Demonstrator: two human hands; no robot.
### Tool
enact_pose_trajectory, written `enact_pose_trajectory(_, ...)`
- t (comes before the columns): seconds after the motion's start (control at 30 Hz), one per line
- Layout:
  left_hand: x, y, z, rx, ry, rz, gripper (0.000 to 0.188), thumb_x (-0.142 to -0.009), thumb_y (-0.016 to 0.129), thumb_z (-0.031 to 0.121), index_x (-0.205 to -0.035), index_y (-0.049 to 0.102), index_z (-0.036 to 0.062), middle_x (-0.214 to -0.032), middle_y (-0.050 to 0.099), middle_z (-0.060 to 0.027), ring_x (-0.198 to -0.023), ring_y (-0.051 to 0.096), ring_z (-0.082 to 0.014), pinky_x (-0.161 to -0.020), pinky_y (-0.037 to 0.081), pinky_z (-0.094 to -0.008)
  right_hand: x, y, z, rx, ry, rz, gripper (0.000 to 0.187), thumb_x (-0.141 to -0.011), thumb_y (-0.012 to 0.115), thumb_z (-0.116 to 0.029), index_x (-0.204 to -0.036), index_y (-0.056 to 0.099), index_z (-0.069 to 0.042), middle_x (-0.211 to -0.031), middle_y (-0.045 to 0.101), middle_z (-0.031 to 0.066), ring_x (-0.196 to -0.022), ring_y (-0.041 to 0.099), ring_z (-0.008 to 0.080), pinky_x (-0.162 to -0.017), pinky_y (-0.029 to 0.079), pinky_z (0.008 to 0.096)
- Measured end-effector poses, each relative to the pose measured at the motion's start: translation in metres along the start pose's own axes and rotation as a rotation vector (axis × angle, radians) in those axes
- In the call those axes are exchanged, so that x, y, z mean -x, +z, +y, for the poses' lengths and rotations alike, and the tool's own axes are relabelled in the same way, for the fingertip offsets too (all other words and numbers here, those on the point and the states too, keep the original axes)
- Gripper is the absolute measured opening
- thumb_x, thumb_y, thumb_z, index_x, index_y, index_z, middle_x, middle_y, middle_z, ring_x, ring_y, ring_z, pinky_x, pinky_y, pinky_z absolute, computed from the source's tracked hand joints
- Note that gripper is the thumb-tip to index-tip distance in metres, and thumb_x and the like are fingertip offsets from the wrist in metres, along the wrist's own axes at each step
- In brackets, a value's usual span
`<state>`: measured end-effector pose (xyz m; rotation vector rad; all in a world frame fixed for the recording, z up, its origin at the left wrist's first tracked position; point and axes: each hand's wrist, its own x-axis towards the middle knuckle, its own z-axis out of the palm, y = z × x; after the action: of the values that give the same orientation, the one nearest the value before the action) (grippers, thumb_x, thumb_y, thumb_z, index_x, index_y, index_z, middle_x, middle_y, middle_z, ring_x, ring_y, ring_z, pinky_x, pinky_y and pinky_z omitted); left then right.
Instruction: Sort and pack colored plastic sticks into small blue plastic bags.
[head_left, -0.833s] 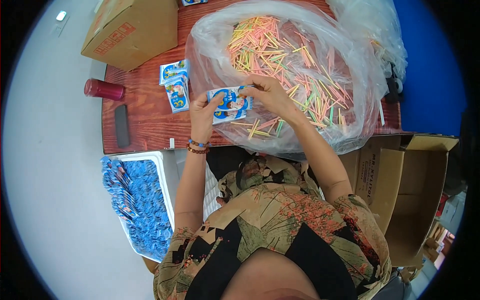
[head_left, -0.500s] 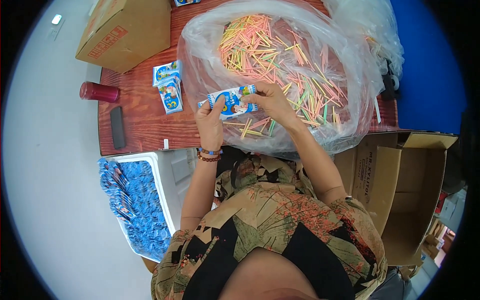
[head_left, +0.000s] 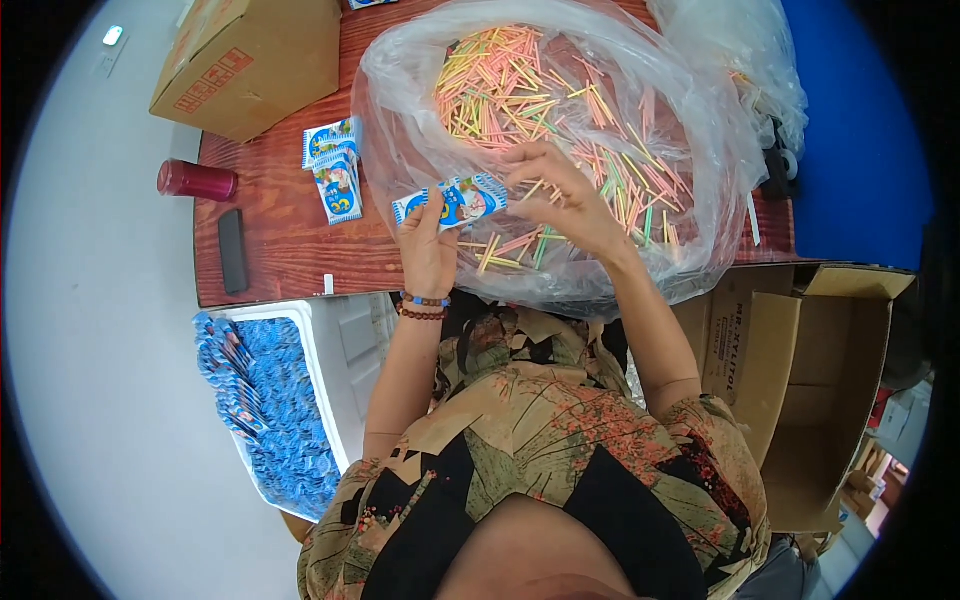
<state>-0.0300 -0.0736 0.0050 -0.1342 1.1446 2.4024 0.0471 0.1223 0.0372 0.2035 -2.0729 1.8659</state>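
Observation:
My left hand [head_left: 428,250] pinches a small blue and white printed packet [head_left: 472,203] above the near left edge of a large clear plastic bag [head_left: 395,130]. Just off the packet's right end is my right hand [head_left: 575,205], with thumb and fingers curved but apart. A few pale sticks show in the gap between them, and they seem to lie in the bag behind. Thin pink, yellow and green candy-like sticks [head_left: 500,85] are heaped and scattered in the open bag. Several similar packets [head_left: 338,180] overlap on the table to the left.
The red-brown table [head_left: 285,250] carries a cardboard box [head_left: 260,75], a dark red cylinder [head_left: 197,180] and a black bar-shaped object [head_left: 232,250]. A white tub [head_left: 325,375] full of blue packets stands at lower left. An open carton [head_left: 830,390] stands at right.
My right hand has let go of the packet's right end and moved slightly right, its fingers opening. The left hand still holds the packet, which has shifted a little left.

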Motion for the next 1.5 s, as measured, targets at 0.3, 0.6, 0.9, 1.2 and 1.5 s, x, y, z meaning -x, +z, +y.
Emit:
enact_pose_trajectory(0.3,0.0,0.003,-0.007,-0.071,-0.064,-0.072,0.017,-0.096,0.056,0.017,-0.1,0.065,0.0029,-0.099,0.068,-0.0082,-0.088,0.066,-0.0165,-0.077,0.054,-0.0339,-0.013,0.005,0.002,0.485,-0.196,-0.285,0.034,-0.072,0.073,-0.01,-0.105,0.067,-0.011,-0.138,0.045,0.0118,-0.132,0.035,0.0321,-0.108,0.029,0.0453)
enact_pose_trajectory(0.6,0.011,0.012,-0.014,-0.018,-0.126,-0.052,0.019,-0.097,0.053,0.018,-0.101,0.064,0.0036,-0.097,0.068,-0.006,-0.085,0.065,-0.0146,-0.068,0.051,-0.0301,-0.013,-0.001,-0.012,0.515,-0.199,-0.381,0.028,-0.076,0.068,-0.015,-0.104,0.07,-0.015,-0.14,0.046,0.0097,-0.132,0.037,0.0327,-0.108,0.03,0.047)
enact_pose_trajectory(0.9,0.01,0.014,-0.014,-0.017,-0.101,-0.037,0.018,-0.095,0.059,0.022,-0.09,0.066,0.0057,-0.084,0.068,-0.0046,-0.07,0.064,-0.0117,-0.06,0.05,-0.0259,-0.009,-0.008,-0.009,0.639,-0.257,-0.281,0.024,-0.076,0.069,-0.019,-0.1,0.072,-0.014,-0.136,0.05,0.0096,-0.127,0.044,0.0313,-0.103,0.036,0.0457)
enact_pose_trajectory(1.2,0.011,0.008,-0.018,-0.017,0.042,0.079,0.018,-0.096,0.058,0.021,-0.091,0.065,0.0048,-0.089,0.068,-0.0049,-0.079,0.065,-0.0134,-0.07,0.053,-0.0309,-0.012,-0.013,-0.001,0.353,-0.19,-0.319,0.026,-0.079,0.07,-0.015,-0.104,0.071,-0.01,-0.121,0.061,0.0086,-0.117,0.052,0.0274,-0.1,0.04,0.0398)
enact_pose_trajectory(1.5,0.009,-0.019,-0.011,0.077,0.083,0.048,0.02,-0.097,0.055,0.021,-0.097,0.064,0.0029,-0.102,0.066,-0.0053,-0.093,0.064,-0.015,-0.084,0.052,-0.0327,-0.087,-0.068,0.041,0.534,0.179,0.004,0.021,-0.089,0.062,-0.019,-0.1,0.07,-0.003,-0.094,0.069,0.0087,-0.082,0.062,0.0171,-0.076,0.048,0.0315)
